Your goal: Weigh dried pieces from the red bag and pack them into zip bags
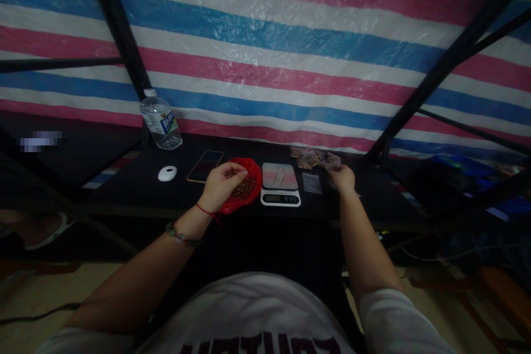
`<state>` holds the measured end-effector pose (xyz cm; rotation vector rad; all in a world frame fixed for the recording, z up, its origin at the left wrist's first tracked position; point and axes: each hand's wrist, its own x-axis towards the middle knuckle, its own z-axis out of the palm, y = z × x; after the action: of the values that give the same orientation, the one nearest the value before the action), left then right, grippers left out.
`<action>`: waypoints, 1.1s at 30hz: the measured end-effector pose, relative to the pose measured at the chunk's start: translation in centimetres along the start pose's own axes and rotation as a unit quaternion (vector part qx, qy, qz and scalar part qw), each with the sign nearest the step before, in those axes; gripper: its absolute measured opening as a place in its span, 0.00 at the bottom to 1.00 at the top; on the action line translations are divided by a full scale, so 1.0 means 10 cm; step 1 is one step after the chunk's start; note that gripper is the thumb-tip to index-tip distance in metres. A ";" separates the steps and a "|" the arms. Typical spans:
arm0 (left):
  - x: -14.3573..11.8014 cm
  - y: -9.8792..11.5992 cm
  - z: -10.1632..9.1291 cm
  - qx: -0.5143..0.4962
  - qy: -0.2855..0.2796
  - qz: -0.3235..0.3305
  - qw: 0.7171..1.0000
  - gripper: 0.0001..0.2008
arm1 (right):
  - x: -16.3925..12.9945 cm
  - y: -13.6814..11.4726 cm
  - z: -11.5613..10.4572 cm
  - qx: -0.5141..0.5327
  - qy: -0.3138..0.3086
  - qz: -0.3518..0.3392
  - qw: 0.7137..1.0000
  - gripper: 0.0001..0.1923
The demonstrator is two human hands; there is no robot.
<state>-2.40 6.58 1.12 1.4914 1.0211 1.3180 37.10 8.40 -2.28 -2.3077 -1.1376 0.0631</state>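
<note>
Left grip (224,182): my fingers are curling together over the mouth of the red bag (245,191), fingertips dipping among the brown pieces (244,187); I cannot tell whether any piece is pinched yet.
Right grip (342,178): my fingers are bunching around something small and pale at the edge of the packet pile (309,158); too dim to tell whether it is clamped.
Red bag: sitting on the tabletop (136,188), just left of the scale (280,185).
Handling, bag: I am judging it thin, soft, crinkly; best held by the rim.
Handling, pieces: looking small, light, loose; a fingertip pinch should suit.
Scale: small clear item lying on its platform.
Empty pouch (311,183): lying flat just right of the scale; probably slippery film, best taken by an edge.
Further out: phone (204,166), white puck (167,173), water bottle (160,120).
</note>
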 end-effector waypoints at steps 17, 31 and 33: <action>-0.13 0.21 0.00 -0.053 -0.147 -0.040 0.987 0.17 | -1.68 -1.43 -0.22 0.504 -0.393 -0.179 0.749 0.21; -0.13 0.29 -0.16 -0.128 -0.257 -0.188 0.939 0.14 | -1.80 -1.33 -0.27 0.485 -0.460 -0.211 0.713 0.21; -0.12 0.32 -0.16 -0.150 -0.246 -0.200 0.937 0.13 | -1.77 -1.29 -0.24 0.491 -0.444 -0.215 0.718 0.23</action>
<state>-3.99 4.63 3.90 1.2102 0.7057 0.7181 17.16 0.38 2.73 -0.9404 -1.4953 1.3587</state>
